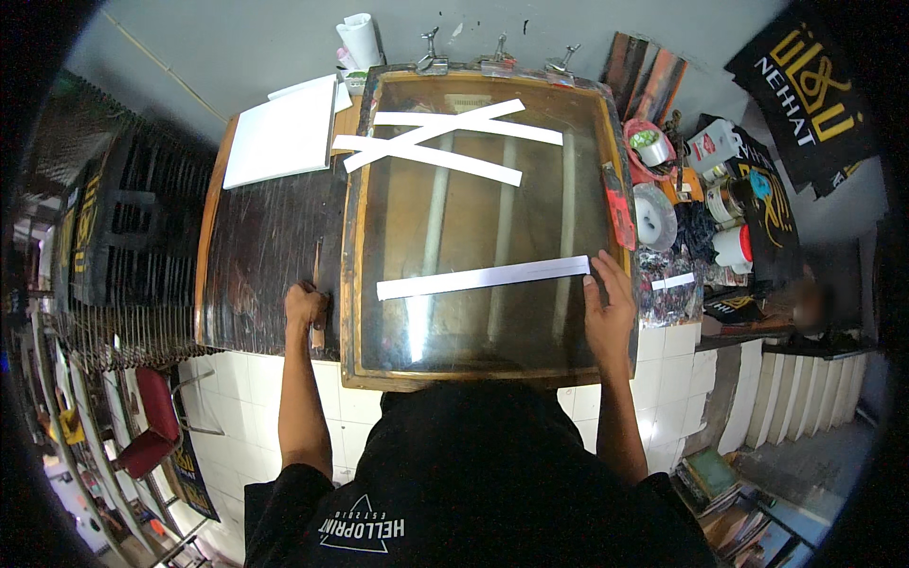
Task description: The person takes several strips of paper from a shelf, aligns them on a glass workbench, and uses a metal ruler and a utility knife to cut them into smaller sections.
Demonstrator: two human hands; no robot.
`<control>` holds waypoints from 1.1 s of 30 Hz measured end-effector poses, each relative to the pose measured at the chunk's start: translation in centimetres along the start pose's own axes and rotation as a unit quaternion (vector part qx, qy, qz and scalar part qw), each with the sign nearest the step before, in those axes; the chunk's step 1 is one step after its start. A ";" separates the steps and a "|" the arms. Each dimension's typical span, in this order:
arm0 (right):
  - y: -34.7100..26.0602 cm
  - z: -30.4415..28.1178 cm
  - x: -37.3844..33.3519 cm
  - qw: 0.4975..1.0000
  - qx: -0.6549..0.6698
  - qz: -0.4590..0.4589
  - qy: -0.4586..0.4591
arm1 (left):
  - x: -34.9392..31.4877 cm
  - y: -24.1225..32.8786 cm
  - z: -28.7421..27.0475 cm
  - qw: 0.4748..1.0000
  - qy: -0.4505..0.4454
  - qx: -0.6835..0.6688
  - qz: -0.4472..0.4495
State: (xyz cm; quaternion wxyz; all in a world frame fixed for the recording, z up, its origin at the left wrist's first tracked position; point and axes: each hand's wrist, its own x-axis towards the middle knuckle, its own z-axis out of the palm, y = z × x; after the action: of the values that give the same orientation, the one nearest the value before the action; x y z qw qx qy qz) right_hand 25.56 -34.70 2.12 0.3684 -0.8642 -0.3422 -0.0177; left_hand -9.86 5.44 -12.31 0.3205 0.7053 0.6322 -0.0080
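Note:
My left hand [306,308] is closed in a fist on the dark wooden tabletop [260,256], against a narrow brown strip [317,270]. What its fingers hold, if anything, is hidden. My right hand [611,308] lies with fingers spread at the right edge of a wood-framed panel [351,284]. Its thumb and forefinger reach the right end of a white paper strip [483,276], which slants slightly across the near part of the clear pane. Farther back on the pane, several more white strips [445,151] lie crossed over one another.
Metal clamps [432,59] line the panel's far edge. White sheets [281,133] lie at the back left. A red-handled tool [618,210] rests on the right rim. Beyond it stand several tubs [729,244] and jars. A red chair [151,423] is at lower left.

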 end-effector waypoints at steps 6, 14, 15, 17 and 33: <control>-0.5 0.0 -1.4 0.998 0.056 0.024 0.025 | -4.2 -1.1 -2.4 0.940 -0.069 -0.332 -0.027; -5.6 0.2 -3.4 0.949 0.243 0.114 -0.165 | -17.2 6.6 -8.4 0.844 -0.080 -0.515 0.127; -7.0 0.8 -3.5 0.937 0.268 0.092 -0.202 | -18.6 8.3 -7.6 0.850 -0.083 -0.501 0.142; -10.2 1.4 -3.6 0.908 0.321 0.055 -0.265 | -21.2 11.3 -5.1 0.844 -0.121 -0.498 0.156; 1.6 -5.6 -5.6 0.875 0.393 0.246 0.136 | -21.7 -4.8 -12.1 0.958 0.115 0.263 0.021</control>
State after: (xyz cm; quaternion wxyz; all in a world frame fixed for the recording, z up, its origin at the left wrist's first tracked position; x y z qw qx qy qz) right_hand 23.52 -42.34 3.59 0.7133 -0.6935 -0.0439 0.0916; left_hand -23.27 -8.25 4.20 0.0490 0.7742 0.6252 -0.0856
